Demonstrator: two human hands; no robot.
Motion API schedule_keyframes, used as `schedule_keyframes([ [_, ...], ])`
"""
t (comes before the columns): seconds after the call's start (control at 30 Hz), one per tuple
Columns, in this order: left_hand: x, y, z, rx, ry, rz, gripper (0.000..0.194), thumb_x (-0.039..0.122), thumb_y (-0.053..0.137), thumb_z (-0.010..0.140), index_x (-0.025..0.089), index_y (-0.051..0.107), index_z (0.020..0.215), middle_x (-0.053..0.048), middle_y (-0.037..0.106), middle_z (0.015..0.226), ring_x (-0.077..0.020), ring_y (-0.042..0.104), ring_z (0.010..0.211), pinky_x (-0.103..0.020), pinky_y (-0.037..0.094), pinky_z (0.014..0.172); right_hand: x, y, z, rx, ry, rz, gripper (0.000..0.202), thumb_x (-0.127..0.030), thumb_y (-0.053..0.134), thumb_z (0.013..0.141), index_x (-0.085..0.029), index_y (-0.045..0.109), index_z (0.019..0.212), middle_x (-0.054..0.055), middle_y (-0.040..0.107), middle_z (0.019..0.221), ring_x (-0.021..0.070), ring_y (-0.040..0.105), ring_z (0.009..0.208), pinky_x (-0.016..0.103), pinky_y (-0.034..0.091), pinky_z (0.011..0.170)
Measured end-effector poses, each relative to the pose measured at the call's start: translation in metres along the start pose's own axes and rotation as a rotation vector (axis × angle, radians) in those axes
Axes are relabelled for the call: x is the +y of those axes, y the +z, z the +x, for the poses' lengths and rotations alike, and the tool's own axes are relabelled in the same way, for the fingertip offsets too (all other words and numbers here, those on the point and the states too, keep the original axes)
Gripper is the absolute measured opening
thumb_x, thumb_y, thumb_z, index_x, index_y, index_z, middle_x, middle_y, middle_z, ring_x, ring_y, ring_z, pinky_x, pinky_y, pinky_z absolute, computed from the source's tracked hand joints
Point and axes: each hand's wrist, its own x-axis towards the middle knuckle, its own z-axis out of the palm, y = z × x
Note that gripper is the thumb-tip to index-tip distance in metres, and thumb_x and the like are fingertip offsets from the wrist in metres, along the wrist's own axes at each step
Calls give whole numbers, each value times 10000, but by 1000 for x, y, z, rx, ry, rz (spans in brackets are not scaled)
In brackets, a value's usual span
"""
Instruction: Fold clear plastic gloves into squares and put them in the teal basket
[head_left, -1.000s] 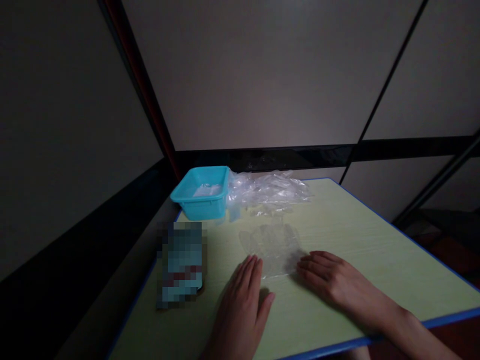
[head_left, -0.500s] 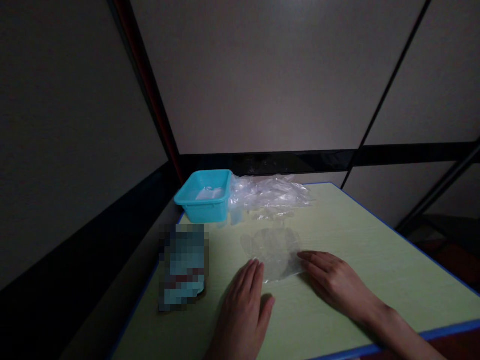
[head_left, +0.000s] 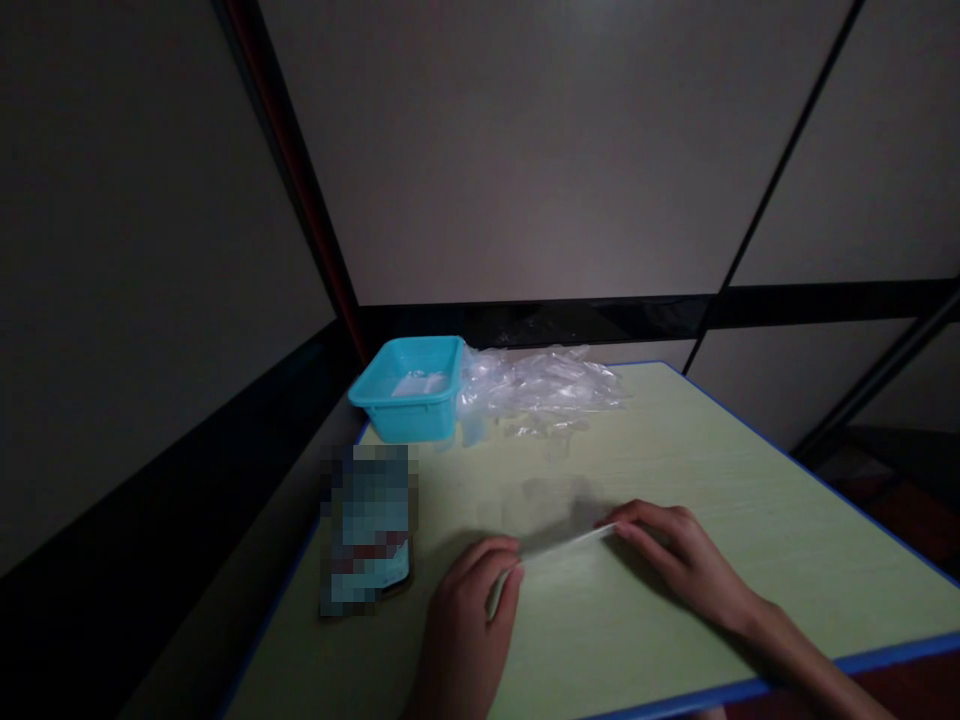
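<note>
A clear plastic bag point(head_left: 568, 543) is stretched between my two hands, its near edge lifted a little off the table and seen almost edge-on. My left hand point(head_left: 474, 610) pinches the left corner between thumb and fingers. At the right corner, my right hand point(head_left: 669, 548) grips the same edge, thumb below and fingers above. Behind the lifted edge, the see-through sheet and its shadow blur together, so its far outline is hard to make out.
Crumpled clear plastic bags point(head_left: 551, 382) lie in a pile at the table's back. Left of them stands a turquoise basket point(head_left: 411, 422) with whitish contents. A phone-like object point(head_left: 369, 530), mostly pixelated, rests near the left edge. The table point(head_left: 735, 500) has blue edging; wall panels stand behind it.
Both hands lay flat with fingers stretched at the bag's near corners; now they pinch them. The bag's near edge has come up off the table.
</note>
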Motion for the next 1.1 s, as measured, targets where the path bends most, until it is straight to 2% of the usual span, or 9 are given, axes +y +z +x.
schedule_keyframes([
  [0.23, 14, -14, 3, -20, -167, -312, 159, 231, 471, 836, 187, 556, 709, 38, 588, 567, -124, 610, 543, -199, 470, 538, -13, -3, -1, 43, 94, 190, 268, -358, 443, 872, -164, 572, 740, 7, 557, 631, 113, 505, 582, 218, 392, 527],
  [0.33, 20, -22, 10, -43, -251, -422, 172, 279, 479, 832, 182, 524, 698, 51, 533, 560, -105, 576, 473, -182, 446, 463, -24, -9, 3, 64, 135, 310, 256, -378, 495, 838, -161, 560, 719, -11, 519, 594, 95, 461, 539, 203, 353, 488],
  [0.47, 24, -30, 28, -65, -300, -487, 198, 326, 474, 812, 183, 481, 677, 75, 447, 518, -82, 496, 371, -177, 400, 376, -29, -15, 14, -21, 216, 518, 275, -414, 535, 799, -162, 539, 689, -35, 486, 512, 75, 427, 453, 196, 327, 444],
  [0.7, -6, -16, 60, -175, -318, -307, 177, 275, 415, 757, 180, 438, 609, 58, 467, 503, -101, 505, 421, -193, 405, 406, -7, 2, 30, -43, 408, 666, 321, -456, 658, 663, -155, 555, 613, -43, 484, 494, 59, 411, 441, 200, 364, 462],
  [0.83, -26, -6, 71, -239, -276, -162, 192, 186, 462, 743, 163, 466, 553, 54, 465, 483, -99, 503, 474, -184, 382, 438, 9, 7, 30, -92, 508, 686, 314, -455, 686, 624, -150, 612, 626, -5, 566, 558, 84, 495, 497, 237, 442, 529],
  [0.9, -33, -1, 79, -290, -253, -81, 182, 182, 508, 771, 139, 526, 596, 33, 520, 553, -112, 534, 537, -209, 422, 488, 13, 7, 28, -111, 546, 675, 299, -445, 677, 636, -151, 623, 638, 22, 612, 609, 103, 547, 537, 250, 469, 558],
  [0.97, -35, 5, 90, -340, -219, -12, 139, 243, 535, 826, 116, 588, 803, -13, 596, 770, -141, 581, 675, -273, 480, 591, 11, 8, 26, -138, 576, 661, 291, -437, 663, 648, -151, 608, 640, 38, 633, 636, 119, 579, 559, 256, 481, 563],
  [1.03, -33, 11, 101, -375, -167, 42, 234, 286, 527, 854, 136, 550, 1031, -58, 578, 1015, -177, 586, 841, -356, 495, 714, 7, 8, 23, -187, 605, 645, 305, -443, 659, 643, -152, 570, 629, 44, 637, 636, 124, 593, 552, 255, 483, 548],
  [1.1, -25, 16, 109, -371, -104, 88, 234, 210, 546, 835, 153, 551, 1061, -75, 558, 1106, -210, 550, 977, -400, 452, 838, 2, 7, 19, -275, 632, 612, 328, -453, 659, 636, -156, 520, 627, 43, 638, 627, 120, 593, 526, 247, 477, 521],
])
